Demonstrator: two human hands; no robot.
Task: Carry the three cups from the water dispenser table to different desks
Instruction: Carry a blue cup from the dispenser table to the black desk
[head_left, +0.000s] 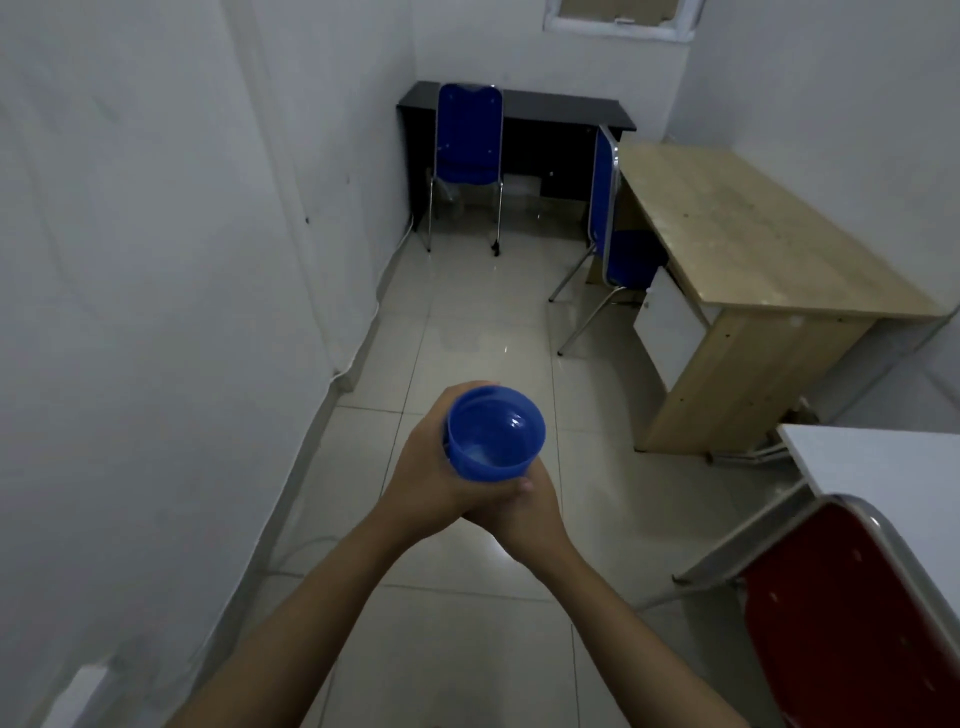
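A blue plastic cup (494, 434) is held upright in front of me over the tiled floor, its open mouth facing the camera. My left hand (426, 467) wraps around its left side. My right hand (524, 506) cups it from below and the right, fingers meeting the left hand. A black desk (561, 106) stands against the far wall. A light wooden desk (748, 234) runs along the right wall. The corner of a white desk (883, 467) shows at the near right. The cup's lower part is hidden by my hands.
A blue chair (467, 150) sits at the black desk and another blue chair (610, 228) at the wooden desk. A red chair (852, 613) stands close at the lower right. A white wall (156, 260) runs along the left; tiled floor (467, 322) lies between.
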